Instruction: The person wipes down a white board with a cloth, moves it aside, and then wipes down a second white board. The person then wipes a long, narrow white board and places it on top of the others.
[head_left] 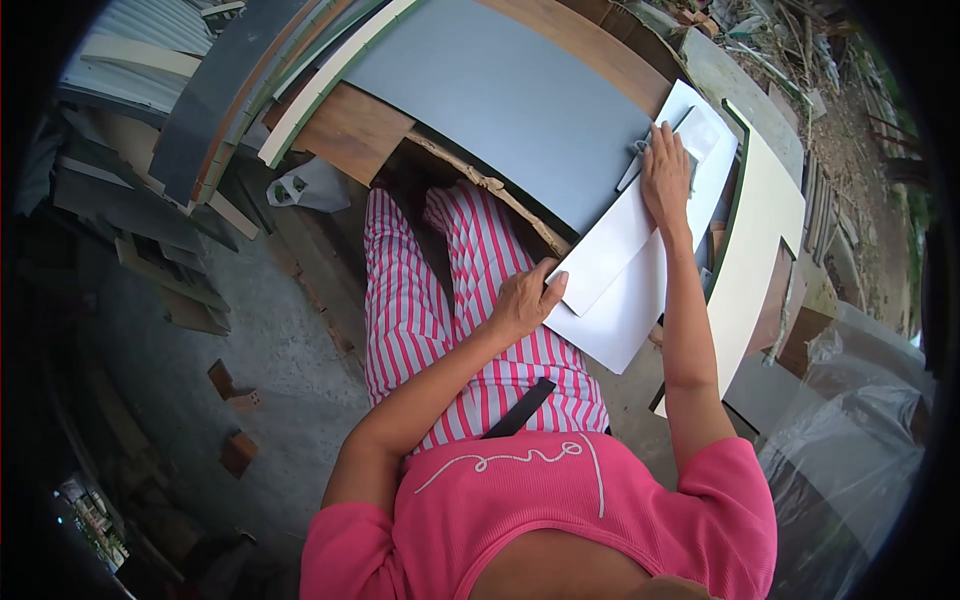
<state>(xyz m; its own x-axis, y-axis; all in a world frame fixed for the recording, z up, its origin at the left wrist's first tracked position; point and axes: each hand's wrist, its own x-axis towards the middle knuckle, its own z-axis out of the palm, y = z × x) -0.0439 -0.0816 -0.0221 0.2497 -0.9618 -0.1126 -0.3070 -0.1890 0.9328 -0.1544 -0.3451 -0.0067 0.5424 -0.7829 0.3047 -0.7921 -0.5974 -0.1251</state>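
My left hand [525, 300] grips the near end of a narrow white board [608, 252], thumb along its edge and fingers curled. That board lies slantwise over a wider white sheet [628, 318]. Toward the far end, my right hand [667, 182] rests flat with its fingers stretched out over the white board. By its fingertips is a small metallic object [637, 152] with a dark edge; my hand partly hides it, and I cannot make out its kind. A large grey panel [500, 90] lies under the far left part of the boards.
A cream board with a dark green edge [765, 220] lies at the right, near clear plastic sheeting [850, 430]. Long edged boards [330, 90] are stacked at the upper left. A white plastic bag [315, 185] and wood offcuts [238, 452] are on the left.
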